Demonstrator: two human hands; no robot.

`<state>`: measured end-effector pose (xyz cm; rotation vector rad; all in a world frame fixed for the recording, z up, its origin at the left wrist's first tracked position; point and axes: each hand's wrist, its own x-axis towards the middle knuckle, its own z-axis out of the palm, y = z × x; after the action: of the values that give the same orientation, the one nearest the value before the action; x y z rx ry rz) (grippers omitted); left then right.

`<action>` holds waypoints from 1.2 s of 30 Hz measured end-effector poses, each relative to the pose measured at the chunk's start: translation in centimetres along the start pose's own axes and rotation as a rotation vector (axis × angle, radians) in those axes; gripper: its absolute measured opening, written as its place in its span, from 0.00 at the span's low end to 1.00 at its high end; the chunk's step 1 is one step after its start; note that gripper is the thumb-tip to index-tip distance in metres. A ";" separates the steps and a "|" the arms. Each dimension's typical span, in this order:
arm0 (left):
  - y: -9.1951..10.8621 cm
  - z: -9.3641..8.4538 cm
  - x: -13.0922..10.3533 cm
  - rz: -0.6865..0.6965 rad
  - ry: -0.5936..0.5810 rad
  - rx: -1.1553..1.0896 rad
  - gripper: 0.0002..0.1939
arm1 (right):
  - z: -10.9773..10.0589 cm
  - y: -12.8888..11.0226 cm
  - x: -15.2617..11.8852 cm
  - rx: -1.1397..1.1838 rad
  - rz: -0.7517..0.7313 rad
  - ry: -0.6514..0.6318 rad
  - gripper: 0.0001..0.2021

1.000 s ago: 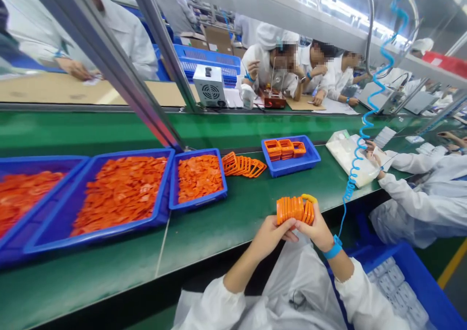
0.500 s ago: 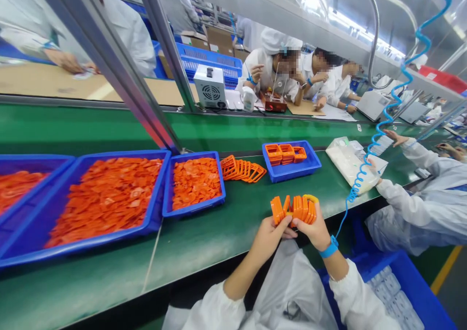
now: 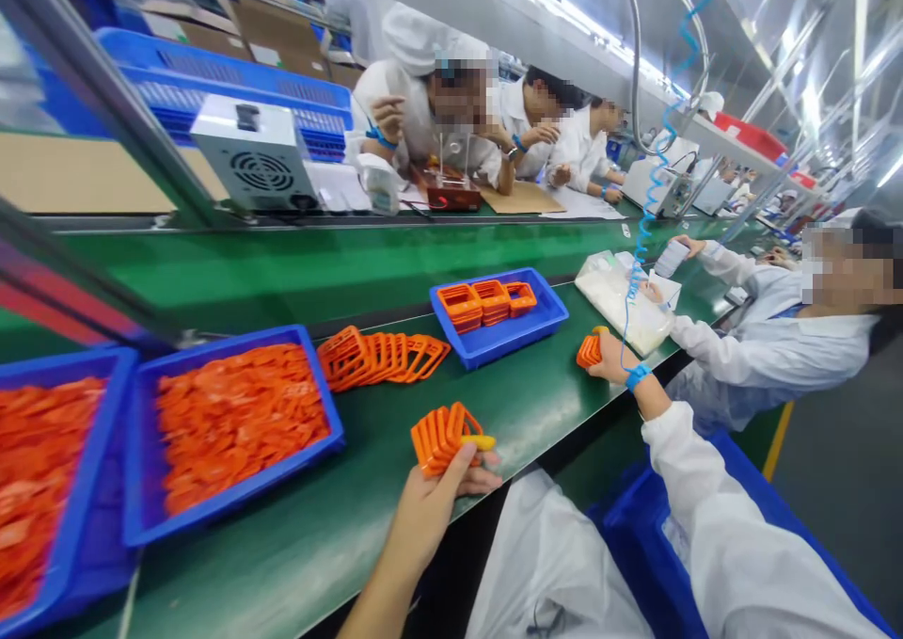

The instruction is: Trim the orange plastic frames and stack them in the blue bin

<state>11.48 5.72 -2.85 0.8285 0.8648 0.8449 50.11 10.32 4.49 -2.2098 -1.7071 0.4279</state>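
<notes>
Left fingers [image 3: 466, 465] gripping one stack of orange frames [image 3: 444, 435], right fingers [image 3: 599, 361] clutching a second stack [image 3: 589, 350], two hands, two stacks

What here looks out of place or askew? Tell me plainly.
One thing: a row of orange frames lies toppled and fanned on the bare green bench, between the blue tray of flat orange pieces and the smaller blue tray of neatly stacked frames. Nothing looks spilled or damaged.
</notes>
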 end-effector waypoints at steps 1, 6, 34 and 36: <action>-0.1 0.0 -0.2 0.009 -0.008 0.014 0.37 | 0.0 0.2 0.6 -0.024 0.005 -0.021 0.43; -0.7 -0.2 -0.4 0.028 -0.020 0.055 0.38 | 0.0 0.6 1.4 -0.117 -0.012 -0.092 0.44; 0.6 0.8 -1.1 0.059 -0.389 0.092 0.32 | 4.3 -10.3 -8.6 0.450 -0.548 -0.248 0.52; 0.4 0.7 -1.3 0.080 -0.490 0.137 0.32 | 7.1 -12.9 -9.5 0.548 -0.557 -0.417 0.63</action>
<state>11.47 4.61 -1.81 1.1372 0.4610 0.6159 33.56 4.60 3.93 -1.2551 -1.9956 1.0980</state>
